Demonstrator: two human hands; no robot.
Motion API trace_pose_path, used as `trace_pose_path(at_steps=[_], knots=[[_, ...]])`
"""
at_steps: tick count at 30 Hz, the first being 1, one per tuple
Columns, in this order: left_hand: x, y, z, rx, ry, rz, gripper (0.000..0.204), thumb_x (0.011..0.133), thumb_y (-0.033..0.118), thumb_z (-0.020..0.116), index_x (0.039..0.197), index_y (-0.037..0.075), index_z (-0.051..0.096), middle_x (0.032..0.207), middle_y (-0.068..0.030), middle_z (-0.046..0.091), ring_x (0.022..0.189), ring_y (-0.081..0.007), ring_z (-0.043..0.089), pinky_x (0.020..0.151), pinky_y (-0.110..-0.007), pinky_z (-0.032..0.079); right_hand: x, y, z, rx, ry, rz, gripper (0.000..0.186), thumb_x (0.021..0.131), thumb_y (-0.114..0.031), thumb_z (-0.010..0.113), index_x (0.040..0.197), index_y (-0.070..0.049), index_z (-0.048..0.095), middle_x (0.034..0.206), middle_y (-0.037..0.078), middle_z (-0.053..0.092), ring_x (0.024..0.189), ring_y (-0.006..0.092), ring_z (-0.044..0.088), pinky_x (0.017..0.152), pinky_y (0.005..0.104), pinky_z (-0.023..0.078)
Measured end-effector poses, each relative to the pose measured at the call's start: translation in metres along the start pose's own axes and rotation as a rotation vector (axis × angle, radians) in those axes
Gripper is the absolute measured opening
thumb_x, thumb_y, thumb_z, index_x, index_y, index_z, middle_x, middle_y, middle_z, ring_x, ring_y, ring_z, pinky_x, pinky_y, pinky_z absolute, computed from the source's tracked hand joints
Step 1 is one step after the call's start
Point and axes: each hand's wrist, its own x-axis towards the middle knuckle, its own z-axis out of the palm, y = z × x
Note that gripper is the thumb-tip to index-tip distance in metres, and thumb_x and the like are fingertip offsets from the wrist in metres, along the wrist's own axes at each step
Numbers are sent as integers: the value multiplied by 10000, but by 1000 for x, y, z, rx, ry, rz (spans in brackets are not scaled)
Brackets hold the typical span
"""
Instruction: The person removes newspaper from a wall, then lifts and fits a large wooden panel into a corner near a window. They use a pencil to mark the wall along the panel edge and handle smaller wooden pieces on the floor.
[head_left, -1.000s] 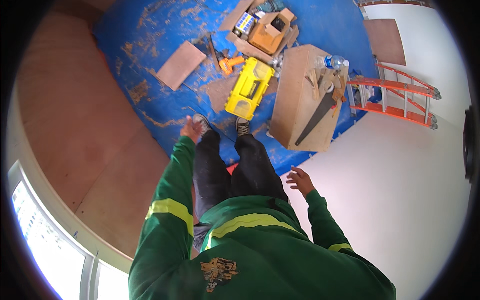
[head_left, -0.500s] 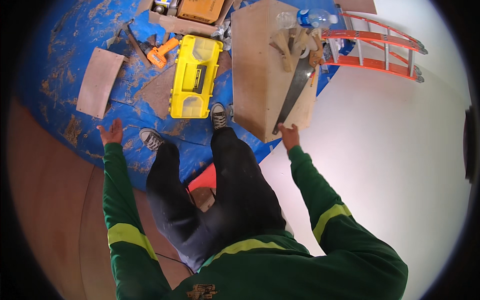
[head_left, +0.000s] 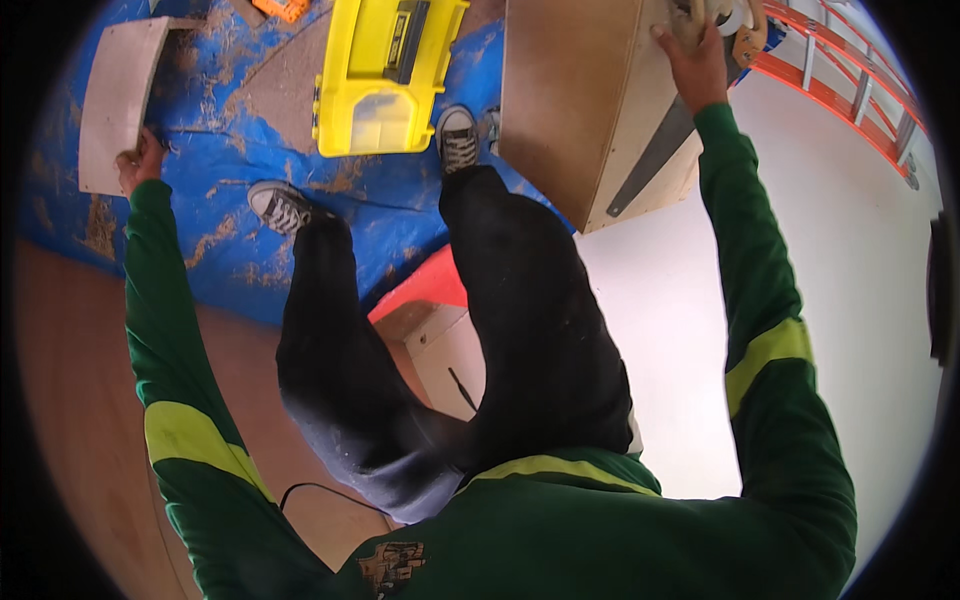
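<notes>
Plywood panel: left hand grip curled around edge.

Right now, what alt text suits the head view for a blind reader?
A person's left hand touches the edge of a thin board on a blue tarp; the right hand is at a wooden piece on a plywood box, beside a handsaw. A yellow toolbox lies between board and box.
</notes>
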Motion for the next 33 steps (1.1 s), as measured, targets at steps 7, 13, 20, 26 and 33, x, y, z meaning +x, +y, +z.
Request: trace_pose_path(at_steps=[7, 13, 20, 26, 33], knots=[[-186, 20, 37, 471, -142, 275, 424, 1089, 241, 598, 1405, -31, 527, 1410, -213, 587, 1285, -381, 586, 1170, -534, 453, 36, 19, 6, -129, -39, -69, 772, 821, -436, 892, 1288, 83, 563, 1158, 236, 722, 1088, 400, 697, 965, 466, 536], [-508, 54, 60, 796, -129, 673, 593, 1051, 424, 639, 1454, 6, 520, 1490, -160, 543, 1358, -298, 517, 1133, -488, 446, 39, 28, 19, -169, -38, 22, 900, 815, -524, 857, 1330, 115, 488, 1426, 398, 511, 1342, 504, 525, 1111, 515, 451], [-811, 72, 52, 1004, 114, 1101, 581, 1050, 461, 616, 1450, 46, 546, 1399, -99, 576, 1251, -234, 566, 1062, -406, 476, 35, 6, -26, 61, -174, 220, 513, 890, -343, 808, 1171, 36, 608, 1036, 237, 738, 978, 400, 737, 834, 476, 599], [-890, 40, -39, 1087, 222, 874, 170, 1071, 265, 647, 1007, 108, 653, 924, 81, 568, 850, -38, 466, 782, -215, 378, -43, -29, -94, 450, -441, 130, 277, 962, -172, 746, 1154, -25, 613, 934, 95, 691, 812, 144, 679, 589, 326, 589], [-898, -32, -156, 1093, 240, 604, 198, 1060, 260, 688, 917, 145, 614, 883, 118, 492, 839, -19, 415, 785, -202, 355, -177, -67, -151, 546, -719, 24, 300, 1015, -118, 682, 1272, -22, 562, 1092, 82, 702, 895, 180, 717, 731, 338, 610]])
